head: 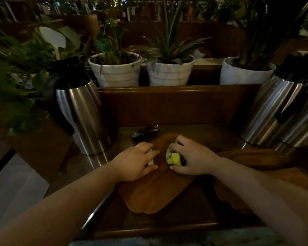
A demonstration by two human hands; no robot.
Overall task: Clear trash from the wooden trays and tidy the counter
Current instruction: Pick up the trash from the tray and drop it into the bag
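A long wooden tray (pixel 149 196) lies on the dark counter in front of me. My right hand (pixel 192 157) rests on its far end, fingers curled around a crumpled yellow-green wrapper (pixel 173 156). My left hand (pixel 135 162) lies palm down on the tray's left edge, covering a small white scrap (pixel 150 162) that peeks out under the fingers. Whether it grips the scrap is hidden. A second wooden tray (pixel 267 158) sits to the right, partly under my right forearm.
A steel thermos jug (pixel 82 112) stands at the left, two more steel jugs (pixel 283 110) at the right. A dark shiny wrapper (pixel 144 132) lies behind the tray. White plant pots (pixel 116 71) line the ledge above the wooden back wall.
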